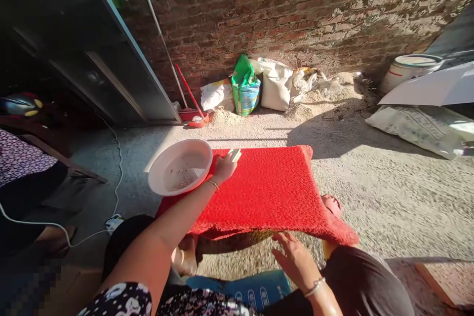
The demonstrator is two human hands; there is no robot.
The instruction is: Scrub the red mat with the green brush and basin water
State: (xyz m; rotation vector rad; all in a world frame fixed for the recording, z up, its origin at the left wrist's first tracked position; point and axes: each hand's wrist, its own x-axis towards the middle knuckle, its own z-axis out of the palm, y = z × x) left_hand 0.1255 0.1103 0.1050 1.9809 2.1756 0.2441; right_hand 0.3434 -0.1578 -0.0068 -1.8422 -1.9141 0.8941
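Note:
A red fleecy cloth [259,187] lies spread over a low support in front of me. My left hand [224,169] is on its far left part, closed around a small pale scrubbing brush [234,155]. Just left of that hand stands a wide whitish plastic basin [157,177] with some shallow water and dark bits in it. My right hand [296,259] is by the cloth's near edge, fingers apart, holding nothing. Whether its fingertips touch the hanging edge I cannot tell.
Along the brick wall [259,19] stand a green bag [246,91], a white sack [276,89] and a red dustpan [199,120]. A white cable [119,173] runs over the floor at left, beside another person's leg [29,207]. An umbrella [433,84] is at right.

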